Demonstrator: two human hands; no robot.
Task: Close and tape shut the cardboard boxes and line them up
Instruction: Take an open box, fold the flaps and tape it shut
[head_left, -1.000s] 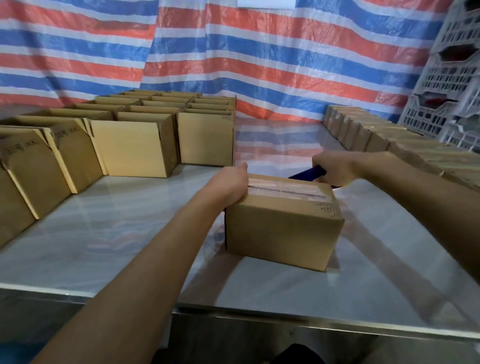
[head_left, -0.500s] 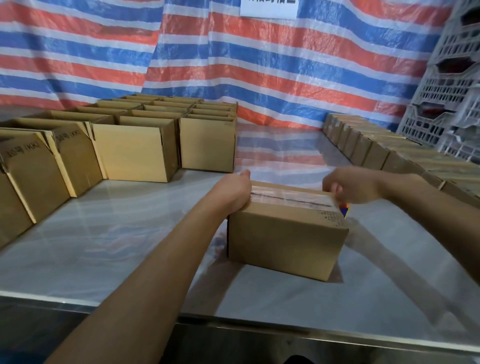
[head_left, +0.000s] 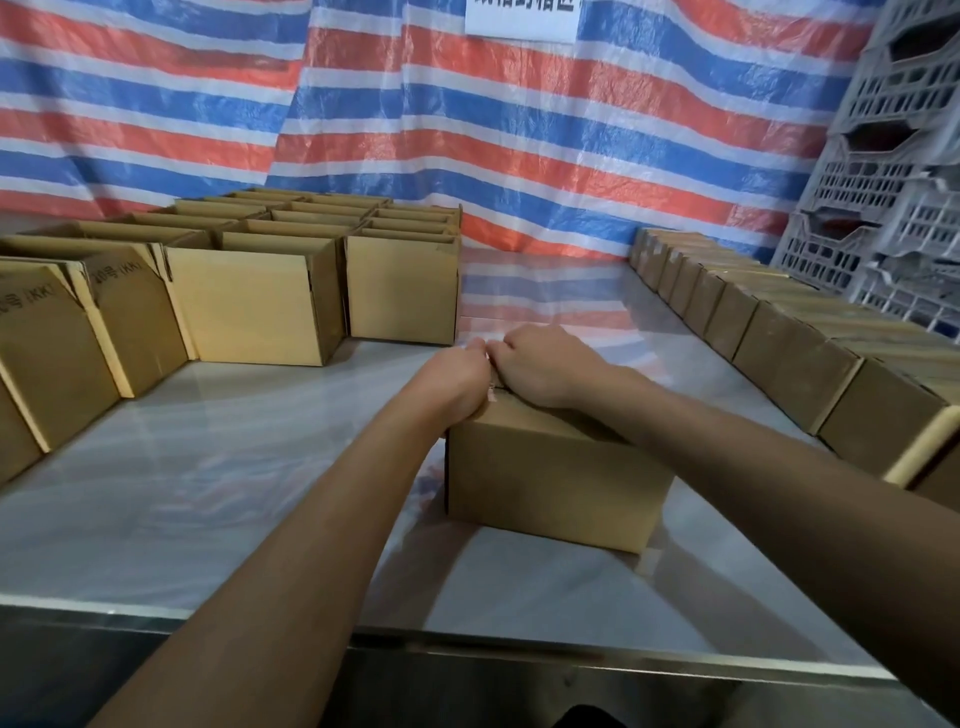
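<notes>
Likely finishing the taping: left hand (head_left: 457, 382) fingers curl over the brown cardboard box (head_left: 550, 478) end, right hand (head_left: 540, 369) touching them, grasp unclear; next, slide it to the row of closed boxes (head_left: 779, 358) right of the fingers.

Both forearms are reaching forward. The left hand (head_left: 457, 382) is gripping the left top edge of the cardboard box (head_left: 550, 478), and the right hand (head_left: 540, 366) is resting atop it, touching the left.

A closed box (head_left: 550, 483) sits mid-worktop (head_left: 208, 467), near the front edge. The left hand (head_left: 457, 379) and right hand (head_left: 540, 364) meet on its top's left end. Open boxes (head_left: 260, 296) stand in rows behind and to the left. A line of closed boxes (head_left: 779, 353) runs along the right side, with stacked crates (head_left: 893, 197) behind it.
</notes>
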